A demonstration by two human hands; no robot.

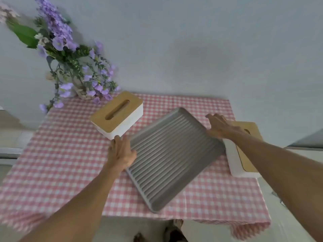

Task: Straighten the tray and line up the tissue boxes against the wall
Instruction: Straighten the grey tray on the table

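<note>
The grey ribbed tray [174, 158] is seen lying on the pink checked cloth [70, 163] near the middle of the table, turned well out of line: its long axis runs from the far edge down toward the near right corner, at a slant to the wall [192, 49]. The left hand [121, 151] is laid on the tray's left corner, fingers spread over the rim rather than closed round it; whether the edge is pinched underneath cannot be told. The right hand [221, 128] is placed open against the tray's far right edge, palm down, nothing being grasped. The two hands thus sit at opposite ends of the short axis, so a turn of the tray would be judged the move in hand, the right side being drawn near or the left pushed far until the long edge lies parallel with the wall.

The left tissue box [117, 116], white with a wooden lid, stands askew just beside the left hand and close to the tray's far left edge, not yet against the wall. The right tissue box [244, 154] lies just beyond the tray's right corner; much of it is hidden by the right forearm, and its contact with the tray cannot be made out. A vase of purple flowers [70, 67] stands at the far left. The frame is blurred
</note>
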